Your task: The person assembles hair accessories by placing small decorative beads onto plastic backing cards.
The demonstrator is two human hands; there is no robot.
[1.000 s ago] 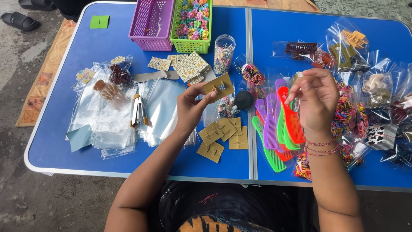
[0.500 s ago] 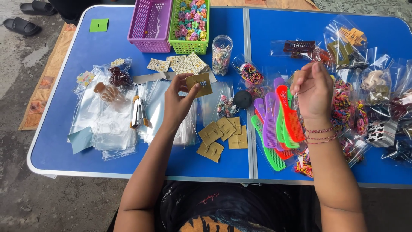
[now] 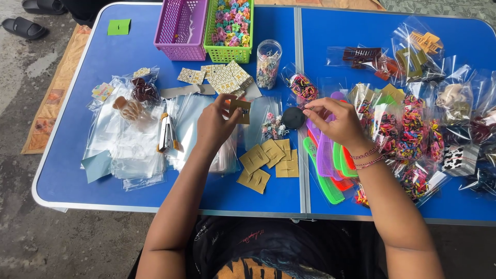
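A small tan card [image 3: 241, 110] is pinched in the left hand [image 3: 214, 126] above the table [image 3: 93, 51]. The right hand [image 3: 338, 123], fingers pressed together, is held over the combs [image 3: 325, 155]. At twelve o'clock, a green basket [image 3: 230, 51] is filled with bright clips; the purple basket [image 3: 182, 26] looks nearly bare. Concrete floor [image 3: 20, 129] is seen at nine.

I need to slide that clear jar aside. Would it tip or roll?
The jar stands upright and looks tall and narrow, so a high push might tip it. Tipped, its round body would likely roll. It seems full of small clips, probably not heavy.
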